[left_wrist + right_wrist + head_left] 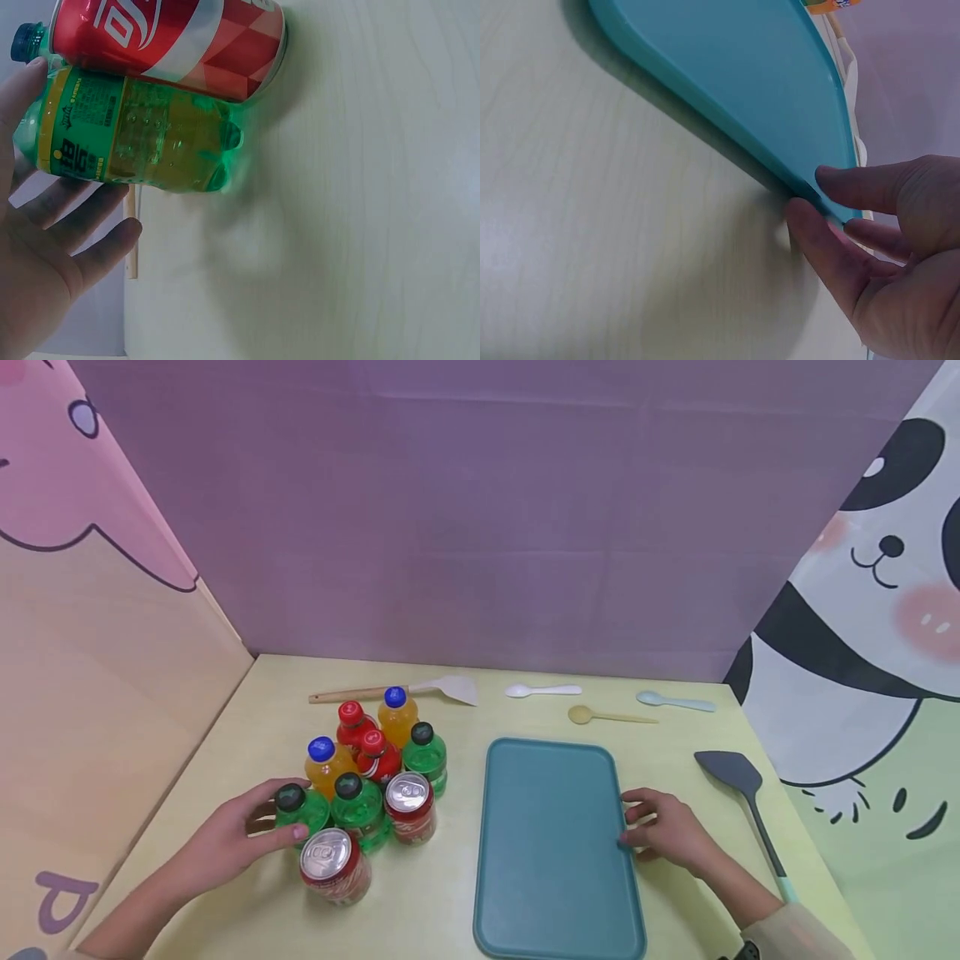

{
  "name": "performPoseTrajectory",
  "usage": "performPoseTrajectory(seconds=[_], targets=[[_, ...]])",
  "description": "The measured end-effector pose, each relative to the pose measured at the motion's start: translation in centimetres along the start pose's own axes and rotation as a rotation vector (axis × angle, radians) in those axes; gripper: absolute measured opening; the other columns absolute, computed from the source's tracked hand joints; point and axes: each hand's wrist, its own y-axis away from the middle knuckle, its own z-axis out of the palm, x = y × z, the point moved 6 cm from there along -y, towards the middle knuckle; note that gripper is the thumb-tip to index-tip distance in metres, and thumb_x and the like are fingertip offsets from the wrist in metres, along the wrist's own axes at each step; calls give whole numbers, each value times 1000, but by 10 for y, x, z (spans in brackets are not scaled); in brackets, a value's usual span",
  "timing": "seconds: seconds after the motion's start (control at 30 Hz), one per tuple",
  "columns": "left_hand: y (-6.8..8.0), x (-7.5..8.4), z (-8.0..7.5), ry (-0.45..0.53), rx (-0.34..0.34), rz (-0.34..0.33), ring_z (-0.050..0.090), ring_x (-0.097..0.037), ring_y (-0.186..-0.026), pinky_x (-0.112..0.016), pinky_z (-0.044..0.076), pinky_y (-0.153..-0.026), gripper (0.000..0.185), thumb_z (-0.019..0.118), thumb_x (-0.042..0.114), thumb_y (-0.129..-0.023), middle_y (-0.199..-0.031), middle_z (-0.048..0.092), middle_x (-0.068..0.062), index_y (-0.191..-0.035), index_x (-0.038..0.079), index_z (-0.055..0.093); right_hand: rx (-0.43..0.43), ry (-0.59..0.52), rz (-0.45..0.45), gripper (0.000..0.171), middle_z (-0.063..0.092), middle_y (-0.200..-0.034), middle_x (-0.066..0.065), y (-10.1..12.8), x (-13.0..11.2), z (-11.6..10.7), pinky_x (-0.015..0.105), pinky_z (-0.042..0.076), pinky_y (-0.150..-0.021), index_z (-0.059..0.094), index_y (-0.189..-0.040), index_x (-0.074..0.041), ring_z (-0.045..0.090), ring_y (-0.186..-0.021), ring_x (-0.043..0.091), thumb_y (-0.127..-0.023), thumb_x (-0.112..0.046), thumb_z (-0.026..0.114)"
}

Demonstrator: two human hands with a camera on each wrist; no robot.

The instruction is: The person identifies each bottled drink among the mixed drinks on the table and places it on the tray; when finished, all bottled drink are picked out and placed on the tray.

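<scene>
the tray is pinched at three o'clock by the right hand; a green bottle is flanked by the left hand, whether clamped cannot be told.

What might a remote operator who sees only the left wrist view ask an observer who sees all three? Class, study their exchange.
Operator: I see one red can against a green bottle, with the left hand at the bottle. Any other cans?
Observer: Yes, the head view shows a second red can, farther back and to the right.
Operator: Where is the right hand?
Observer: At the right-hand edge of a blue tray.
</scene>
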Motion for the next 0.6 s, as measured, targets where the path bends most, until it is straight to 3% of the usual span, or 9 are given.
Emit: performPoseTrajectory(seconds=[0.13,0.27,0.33,0.53,0.6], targets=[[1,-2,1,123,-1,-22,67,-34,-116,-22,57,-84,50,77,19,-93,-133,64,-17,-139,7,59,1,-22,13,66,66,-104,16,0,1,2,42,64,-64,55,-138,6,71,-87,25,-77,7,79],[3,-1,1,162,35,-32,65,-47,-116,-25,59,-80,48,77,17,-93,-132,64,-18,-138,8,61,2,-62,18,68,65,-107,19,1,2,2,43,64,-65,54,-140,6,71,-87,25,-76,9,78],[4,-1,1,137,65,-35,67,-39,-115,-25,59,-80,48,78,19,-93,-131,66,-14,-137,10,63,3,-83,22,69,64,-109,19,2,3,3,44,64,-66,53,-141,6,70,-87,25,-76,9,77],[7,-2,2,50,156,-28,63,6,-108,-19,57,-83,43,81,22,-90,-122,70,3,-131,17,67,10,-112,20,70,64,-109,20,2,4,3,44,64,-66,52,-142,5,70,-85,25,-76,10,77],[7,-1,1,34,178,-15,62,8,-106,-18,58,-83,42,81,20,-90,-119,71,4,-129,16,67,12,-114,17,70,64,-109,20,1,5,3,44,64,-65,52,-142,5,70,-85,25,-76,10,76]])
